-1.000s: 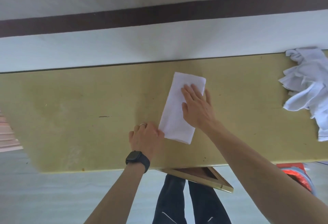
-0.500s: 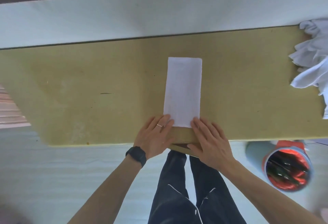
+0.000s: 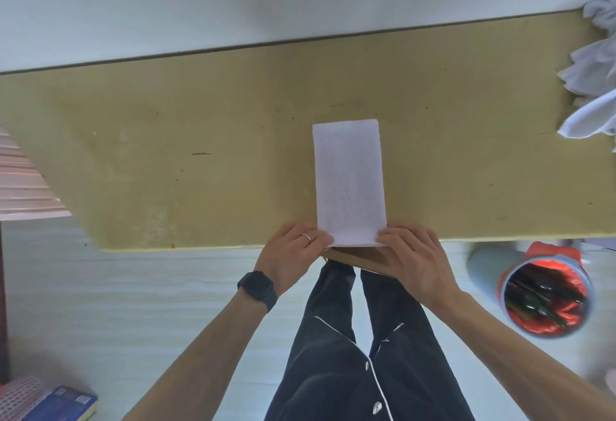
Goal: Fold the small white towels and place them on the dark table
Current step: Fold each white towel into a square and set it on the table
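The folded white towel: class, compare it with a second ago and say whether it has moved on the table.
Yes. The folded white towel has turned from slanted to square with the table and slid to its near edge.

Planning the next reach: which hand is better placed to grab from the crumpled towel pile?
Right, probably. The right hand is nearer the crumpled pile at the far right; the left hand would have to cross the folded towel.

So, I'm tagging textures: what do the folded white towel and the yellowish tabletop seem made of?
The folded white rectangular towel looks like matte woven cloth, perhaps cotton: faint grid texture. The flat yellowish tabletop looks like matte painted or laminated board: scuffs, specks.
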A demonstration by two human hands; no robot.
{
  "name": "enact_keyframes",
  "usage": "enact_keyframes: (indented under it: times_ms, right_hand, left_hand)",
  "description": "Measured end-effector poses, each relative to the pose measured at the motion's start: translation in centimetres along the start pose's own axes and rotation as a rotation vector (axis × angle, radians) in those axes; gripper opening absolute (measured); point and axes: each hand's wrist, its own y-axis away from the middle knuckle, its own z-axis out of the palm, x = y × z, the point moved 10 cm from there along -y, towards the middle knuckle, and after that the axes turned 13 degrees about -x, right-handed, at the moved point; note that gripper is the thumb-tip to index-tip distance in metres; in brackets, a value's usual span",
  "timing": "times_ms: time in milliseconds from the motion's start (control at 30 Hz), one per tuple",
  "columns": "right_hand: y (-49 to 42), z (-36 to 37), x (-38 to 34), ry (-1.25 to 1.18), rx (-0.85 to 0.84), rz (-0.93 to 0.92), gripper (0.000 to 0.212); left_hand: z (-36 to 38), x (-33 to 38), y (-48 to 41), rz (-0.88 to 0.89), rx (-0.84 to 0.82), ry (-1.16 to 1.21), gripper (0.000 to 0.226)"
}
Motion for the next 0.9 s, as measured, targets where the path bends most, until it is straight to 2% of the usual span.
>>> enact_keyframes:
  times_ms: [100,200,233,300,367,467,667,900]
  right_hand:
    - [-1.5,-1.9,0.6,-0.129,-0.01,0.063,0.022]
    - [-4.6,-4.7,1.5,-0.3,0.047,0.135,0.016]
    - [-5.9,-5.4,1.9,-0.349,0.052,0.167,0.018]
    - [-8.6,-6.1,2.9,-0.443,0.046,0.243,0.022]
    - [-11.0,-5.7,4.4,-0.578,0.013,0.373,0.021]
    - [-13.5,-4.4,6.4,-0.685,-0.006,0.529,0.017]
    - [-16.5,-3.3,8.0,-0.63,0.007,0.603,0.021]
    - [-17.4,-3.1,8.4,-0.501,0.007,0.654,0.019]
  left_hand:
    - [-2.6,-0.8,-0.7,-0.012,0.085,0.043,0.023]
    - [-5.6,-1.8,-3.2,-0.04,0.116,0.011,0.02]
    - [-6.6,-2.5,-4.2,-0.097,0.095,0.072,0.019]
    - [-7.1,-5.4,-6.2,-0.303,-0.008,0.374,0.024]
    - [-6.6,-7.9,-7.6,-0.434,-0.056,0.647,0.023]
    - [-5.8,-10.4,-9.5,-0.527,-0.014,0.78,0.008]
    - [-4.9,-12.9,-11.8,-0.603,0.015,0.818,0.019]
    - [-5.8,-13.1,-12.7,-0.624,0.043,0.605,0.023]
